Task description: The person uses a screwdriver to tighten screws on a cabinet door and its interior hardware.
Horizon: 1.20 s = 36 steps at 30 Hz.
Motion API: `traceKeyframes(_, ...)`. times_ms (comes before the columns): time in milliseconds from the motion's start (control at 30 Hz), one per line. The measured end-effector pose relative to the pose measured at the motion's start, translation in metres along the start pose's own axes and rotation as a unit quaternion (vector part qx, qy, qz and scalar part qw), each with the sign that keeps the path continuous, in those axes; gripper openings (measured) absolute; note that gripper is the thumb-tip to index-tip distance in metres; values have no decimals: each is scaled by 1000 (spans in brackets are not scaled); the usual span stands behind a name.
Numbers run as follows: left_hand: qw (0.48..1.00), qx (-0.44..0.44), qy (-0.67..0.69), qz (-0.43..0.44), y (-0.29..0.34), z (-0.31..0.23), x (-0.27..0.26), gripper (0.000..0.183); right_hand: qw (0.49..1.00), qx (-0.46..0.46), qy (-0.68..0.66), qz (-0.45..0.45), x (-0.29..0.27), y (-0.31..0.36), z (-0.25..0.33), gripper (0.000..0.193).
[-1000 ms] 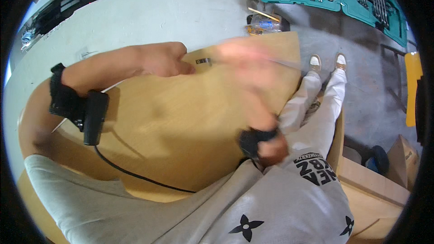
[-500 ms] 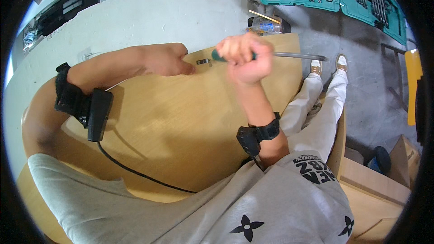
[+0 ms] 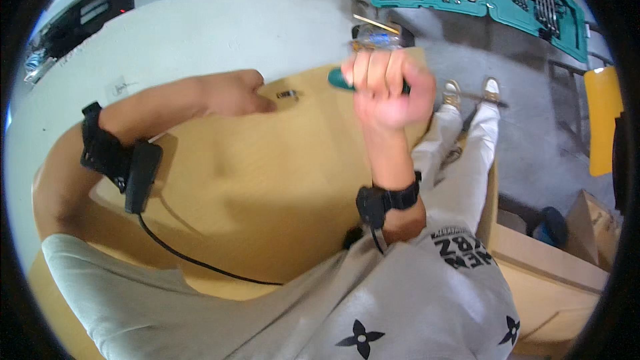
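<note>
A tool with a green handle [image 3: 341,80] is gripped in my right hand [image 3: 393,87], a closed fist raised above the board's right part. Its long, thin shaft [image 3: 477,97] sticks out to the right, smeared by motion, so I cannot make out the kind of tool. My left hand [image 3: 237,93] lies low over the far part of the wooden board [image 3: 247,187], fingers curled and pressed together. Whether anything is pinched in them is hidden. Just right of those fingertips, a small metal fitting [image 3: 288,95] rests on the board.
Beyond the board stretches a pale table [image 3: 220,27]. A clear container [image 3: 377,37] stands past the board's far edge. At the upper right lies an open teal tool case [image 3: 490,10] with sockets and wrenches. A yellow stool [image 3: 602,120] and cardboard box [image 3: 590,227] are at right.
My right hand has moved right with the green-handled tool, whose shaft is now blurred. My left hand stays beside the metal fitting. The whole view has shifted slightly.
</note>
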State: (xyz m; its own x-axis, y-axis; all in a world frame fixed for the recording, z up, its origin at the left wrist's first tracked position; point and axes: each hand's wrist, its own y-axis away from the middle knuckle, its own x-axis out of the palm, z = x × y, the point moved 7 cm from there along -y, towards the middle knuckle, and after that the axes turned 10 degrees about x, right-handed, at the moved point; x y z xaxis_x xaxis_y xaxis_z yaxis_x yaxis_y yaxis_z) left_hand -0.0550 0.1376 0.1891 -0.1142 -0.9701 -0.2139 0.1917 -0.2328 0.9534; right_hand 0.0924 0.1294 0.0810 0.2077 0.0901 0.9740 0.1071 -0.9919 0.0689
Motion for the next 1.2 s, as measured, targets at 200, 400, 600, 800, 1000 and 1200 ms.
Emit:
traceKeyframes(200,991,20,113,63,-30,21,17,59,988,24,150,-33,12,-28,48,31)
traceKeyframes(400,990,81,72,92,-35,16,11,70,964,-3,256,68,99,-79,100,32)
traceKeyframes(600,996,10,-1,85,-46,-6,15,56,965,38,245,86,128,-125,139,32)
traceKeyframes(800,998,-44,-13,42,-38,-75,-3,45,933,148,311,104,157,-201,182,30)
traceKeyframes(1000,999,-6,31,-31,-36,-167,23,18,891,302,278,193,224,-218,137,34)
traceKeyframes(1200,993,-82,-35,-77,-6,-244,43,25,647,623,366,243,220,-122,26,33)
